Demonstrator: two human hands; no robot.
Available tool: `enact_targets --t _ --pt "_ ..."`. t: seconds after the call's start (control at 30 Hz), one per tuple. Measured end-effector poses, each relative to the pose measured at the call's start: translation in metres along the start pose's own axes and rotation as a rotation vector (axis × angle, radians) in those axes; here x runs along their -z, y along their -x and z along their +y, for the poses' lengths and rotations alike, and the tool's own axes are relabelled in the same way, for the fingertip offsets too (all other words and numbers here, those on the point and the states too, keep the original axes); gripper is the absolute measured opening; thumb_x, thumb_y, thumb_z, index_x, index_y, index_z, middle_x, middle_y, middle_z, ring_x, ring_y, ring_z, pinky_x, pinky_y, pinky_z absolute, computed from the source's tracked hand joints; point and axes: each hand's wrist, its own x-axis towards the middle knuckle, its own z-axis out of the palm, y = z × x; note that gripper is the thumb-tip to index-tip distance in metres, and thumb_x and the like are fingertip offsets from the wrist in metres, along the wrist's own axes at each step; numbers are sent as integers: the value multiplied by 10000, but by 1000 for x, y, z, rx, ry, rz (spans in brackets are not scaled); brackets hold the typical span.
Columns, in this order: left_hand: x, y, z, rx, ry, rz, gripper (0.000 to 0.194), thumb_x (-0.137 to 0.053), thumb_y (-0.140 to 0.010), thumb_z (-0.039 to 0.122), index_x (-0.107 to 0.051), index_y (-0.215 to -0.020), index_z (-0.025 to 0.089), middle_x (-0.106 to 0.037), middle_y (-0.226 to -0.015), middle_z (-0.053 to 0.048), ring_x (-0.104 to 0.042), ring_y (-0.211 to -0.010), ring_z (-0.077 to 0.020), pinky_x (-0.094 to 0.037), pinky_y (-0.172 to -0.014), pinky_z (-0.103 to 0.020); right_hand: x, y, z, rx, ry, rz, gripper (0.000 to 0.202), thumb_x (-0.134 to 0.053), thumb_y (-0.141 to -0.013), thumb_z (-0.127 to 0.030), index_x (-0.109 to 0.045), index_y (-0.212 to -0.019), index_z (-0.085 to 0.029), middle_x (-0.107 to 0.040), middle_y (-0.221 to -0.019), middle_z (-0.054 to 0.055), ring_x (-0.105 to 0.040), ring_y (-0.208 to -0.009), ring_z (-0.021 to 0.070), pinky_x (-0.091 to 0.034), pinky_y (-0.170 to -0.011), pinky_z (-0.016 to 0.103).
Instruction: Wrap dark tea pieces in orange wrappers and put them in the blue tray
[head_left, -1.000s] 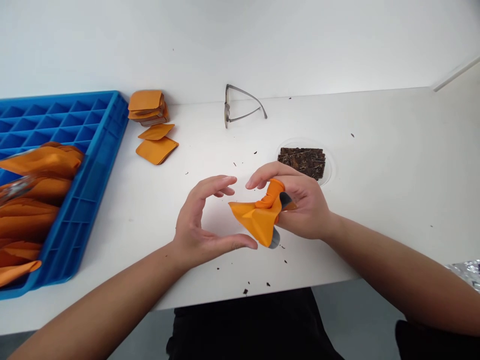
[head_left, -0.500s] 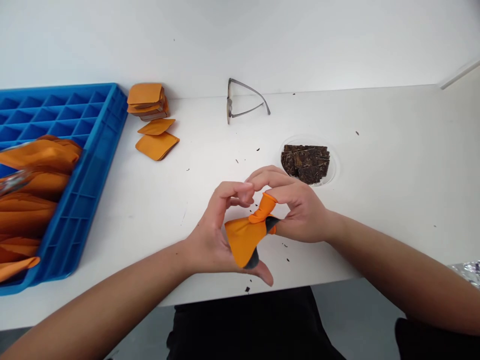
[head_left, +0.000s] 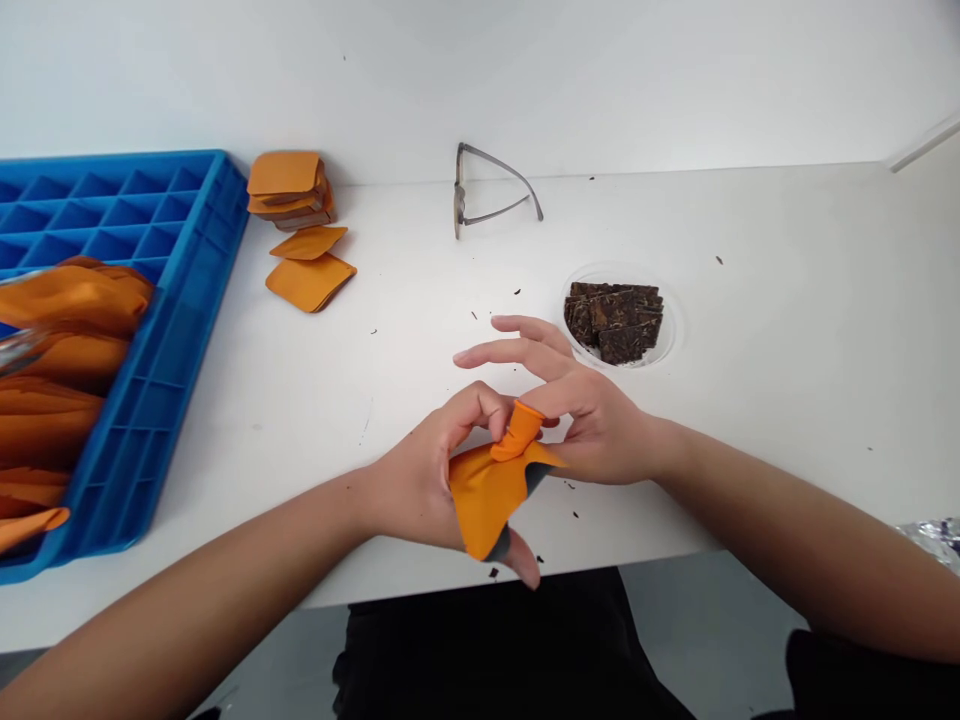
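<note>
An orange paper wrapper (head_left: 487,495) with a dark grey inner side is between my two hands above the table's front edge. My left hand (head_left: 420,480) curves round its left side, fingers curled at the top and thumb stretched out below it. My right hand (head_left: 600,420) pinches the wrapper's upper right part. An orange rubber finger cot (head_left: 519,430) covers its index finger, which is bent down onto the paper, while the other fingers are spread out. My right thumb is mostly hidden by the wrapper. Whether anything lies inside the wrapper, I cannot tell.
Pressed dark tea pieces (head_left: 615,320) sit in a clear round dish (head_left: 667,340). Folded orange packets (head_left: 289,175) are stacked at the back left, beside a blue divided crate (head_left: 187,330) holding orange wrappers (head_left: 60,350). Glasses (head_left: 487,190) lie behind; dark crumbs are scattered about.
My right hand's outer fingers have lifted and spread away from the left fingertips. My left fingers have moved down against the finger cot, and the wrapper has shifted slightly down.
</note>
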Motion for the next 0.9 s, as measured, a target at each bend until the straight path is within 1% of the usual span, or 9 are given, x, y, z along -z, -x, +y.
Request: enact_targets --t 0.1,0.2,0.27,0.37,0.47,0.57,0.7,0.8,0.9 --pt "-1 -1 8 30 -7 -51 869 -1027 -499 304 -344 -1037 283 -568 -1155 -76 -632 -1069 -244 -576 -905 -392 3 1 -1 -12 -31 -39 123 -735 -891 -295 -726 -783 -237 -613 -1469 41 -311 -1536 301 -197 -1283 570" --pt "-8 -1 12 50 -1 -66 909 -1017 -527 257 -295 -1076 301 -511 -1214 -87 -580 -1091 -231 -553 -939 -396 4 1 -1 5 -34 -40 69 -726 -868 -227 -725 -800 -243 -622 -1459 38 -345 -1523 299 -205 -1286 566" --pt "-13 0 12 44 -38 -40 903 -1008 -554 267 -270 -1073 308 -481 -1168 -67 -558 -1031 -203 -550 -859 -350 3 1 -1 13 -25 -37 57 -743 -840 -195 -732 -816 -246 -630 -1447 35 -344 -1525 288 -226 -1289 542" --pt "-17 1 6 16 -142 60 873 -993 -590 368 -256 -1055 310 -434 -1083 -35 -530 -955 -178 -513 -735 -290 -3 0 2 23 13 19 62 -763 -831 -190 -736 -814 -243 -652 -1407 42 -350 -1513 283 -292 -1264 527" --pt "-16 1 -1 -41 -184 130 882 -985 -573 476 -266 -1058 311 -444 -1042 -15 -527 -892 -162 -480 -684 -269 -11 -1 4 54 56 126 32 -781 -847 -249 -751 -836 -248 -683 -1320 65 -460 -1430 278 -390 -1202 519" --pt "-14 0 -5 -99 -168 170 897 -967 -574 538 -293 -1124 318 -492 -1016 -1 -528 -815 -136 -473 -660 -259 -17 -3 5 110 104 242 99 -805 -845 -306 -754 -900 -241 -684 -1261 88 -577 -1297 259 -479 -1121 497" --pt "-14 0 -7 -128 -100 233 836 -951 -639 496 -333 -1176 325 -479 -817 72 -436 -602 -71 -366 -507 -203 -16 -4 -2 154 157 318 260 -823 -836 -356 -729 -1046 -233 -686 -1233 107 -663 -1134 222 -572 -975 425" --pt "-15 2 -10 -106 -21 287 762 -948 -661 463 -378 -1144 312 -439 -694 106 -409 -516 -59 -311 -443 -199 -13 -4 -9 152 221 374 404 -829 -824 -392 -683 -1182 -274 -690 -1255 97 -685 -1089 227 -608 -908 422" --pt "-16 2 -12 -117 35 283 776 -964 -626 456 -401 -1137 302 -501 -693 102 -449 -515 -60 -338 -440 -197 -12 -2 -11 242 429 409 333 -834 -812 -364 -704 -1117 -331 -692 -1285 57 -679 -1131 238 -621 -923 423"
